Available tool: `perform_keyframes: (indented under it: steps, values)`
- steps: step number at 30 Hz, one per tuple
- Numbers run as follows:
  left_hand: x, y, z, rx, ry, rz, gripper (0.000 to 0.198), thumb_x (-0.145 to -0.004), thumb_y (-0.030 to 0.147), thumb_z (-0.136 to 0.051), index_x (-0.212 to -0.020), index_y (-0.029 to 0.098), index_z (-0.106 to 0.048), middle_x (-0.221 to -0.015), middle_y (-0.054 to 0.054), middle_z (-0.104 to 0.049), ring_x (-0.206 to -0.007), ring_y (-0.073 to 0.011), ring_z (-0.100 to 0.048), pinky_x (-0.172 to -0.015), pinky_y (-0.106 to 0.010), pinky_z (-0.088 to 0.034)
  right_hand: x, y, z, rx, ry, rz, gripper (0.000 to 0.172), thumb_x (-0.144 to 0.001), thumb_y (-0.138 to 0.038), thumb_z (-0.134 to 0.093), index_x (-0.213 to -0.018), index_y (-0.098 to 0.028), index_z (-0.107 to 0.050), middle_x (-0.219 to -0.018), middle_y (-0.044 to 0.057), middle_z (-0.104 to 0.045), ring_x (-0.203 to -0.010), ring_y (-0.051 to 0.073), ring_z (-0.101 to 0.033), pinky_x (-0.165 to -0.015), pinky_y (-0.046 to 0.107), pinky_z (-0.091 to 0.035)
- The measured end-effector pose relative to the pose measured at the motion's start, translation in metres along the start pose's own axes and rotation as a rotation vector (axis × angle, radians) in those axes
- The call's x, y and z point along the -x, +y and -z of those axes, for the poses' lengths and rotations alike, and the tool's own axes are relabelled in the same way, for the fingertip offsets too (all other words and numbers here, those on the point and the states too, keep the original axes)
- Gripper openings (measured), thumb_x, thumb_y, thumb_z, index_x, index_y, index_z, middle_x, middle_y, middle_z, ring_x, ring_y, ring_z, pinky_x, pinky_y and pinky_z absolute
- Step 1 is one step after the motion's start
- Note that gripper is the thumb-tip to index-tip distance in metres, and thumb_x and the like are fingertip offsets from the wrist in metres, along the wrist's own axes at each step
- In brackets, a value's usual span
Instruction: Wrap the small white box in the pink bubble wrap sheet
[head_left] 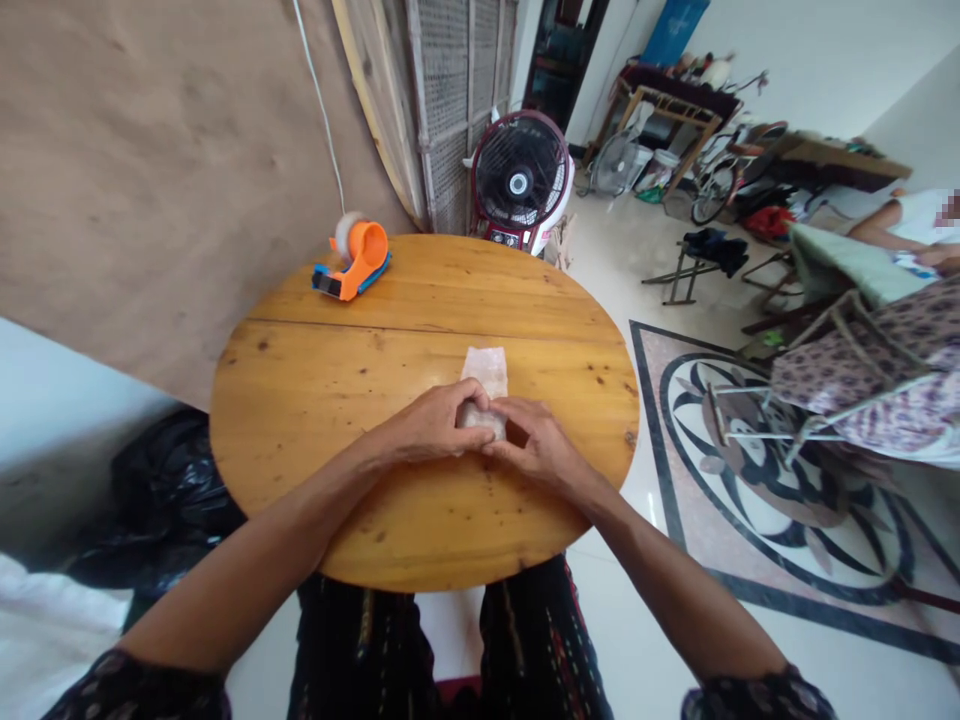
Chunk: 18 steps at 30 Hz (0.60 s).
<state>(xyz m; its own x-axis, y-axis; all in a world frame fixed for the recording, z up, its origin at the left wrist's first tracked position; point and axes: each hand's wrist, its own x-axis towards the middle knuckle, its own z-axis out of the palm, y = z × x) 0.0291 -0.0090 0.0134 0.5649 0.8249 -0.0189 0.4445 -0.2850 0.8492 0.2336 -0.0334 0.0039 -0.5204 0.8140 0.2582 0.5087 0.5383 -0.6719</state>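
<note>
A pale pinkish flat packet (486, 372) lies on the round wooden table (315, 400), just past my hands. My left hand (431, 425) and my right hand (534, 440) meet at its near end, fingers curled and pinching the rolled or folded edge of the packet. Both wrists rest on the tabletop. The part of the packet under my fingers is hidden.
An orange and blue tape dispenser (354, 260) stands at the table's far left edge. Behind the table are a floor fan (520, 180), a brown board on the wall and a black bag (161, 490) on the floor. A person reclines at the far right (911, 225).
</note>
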Motion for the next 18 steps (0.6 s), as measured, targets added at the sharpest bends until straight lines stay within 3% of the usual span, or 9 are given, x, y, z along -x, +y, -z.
perform_keyframes:
  steps: [4,8,12,18]
  values:
    - [-0.001,-0.003,0.006,0.237,-0.043,-0.032,0.032,-0.072,0.024,-0.052,-0.103,0.02,-0.05,-0.099,-0.003,-0.064,-0.087,-0.0188,-0.06,-0.074,-0.03,-0.046,0.0,0.003,0.001,0.046,0.003,-0.002,0.043,-0.084,-0.039,-0.067,-0.124,-0.024,-0.061,-0.12,0.007,-0.067,-0.108,0.024,-0.062,-0.098,0.041,-0.042]
    - [-0.001,-0.001,0.012,0.323,-0.02,0.051,0.041,-0.073,0.024,-0.044,-0.114,0.019,-0.048,-0.116,-0.007,-0.065,-0.107,-0.0237,-0.059,-0.091,-0.038,-0.044,-0.001,0.007,0.0,0.05,0.003,-0.017,0.048,-0.08,-0.042,-0.071,-0.124,-0.026,-0.062,-0.124,0.007,-0.066,-0.114,0.026,-0.061,-0.101,0.043,-0.041]
    - [0.001,0.003,0.015,0.232,0.007,0.049,0.042,-0.078,0.028,-0.042,-0.118,0.019,-0.048,-0.118,-0.007,-0.065,-0.111,-0.0255,-0.057,-0.097,-0.04,-0.042,-0.005,0.008,0.004,-0.019,-0.037,-0.046,0.049,-0.078,-0.042,-0.072,-0.124,-0.028,-0.063,-0.123,0.007,-0.067,-0.112,0.026,-0.062,-0.099,0.043,-0.043]
    - [0.001,0.004,0.017,0.191,-0.018,-0.007,0.036,-0.085,0.029,-0.037,-0.116,0.019,-0.052,-0.109,-0.004,-0.067,-0.101,-0.0232,-0.058,-0.093,-0.037,-0.042,-0.017,0.008,0.012,-0.253,-0.141,-0.134,0.045,-0.08,-0.038,-0.07,-0.122,-0.023,-0.064,-0.12,0.006,-0.068,-0.108,0.024,-0.063,-0.096,0.038,-0.046]
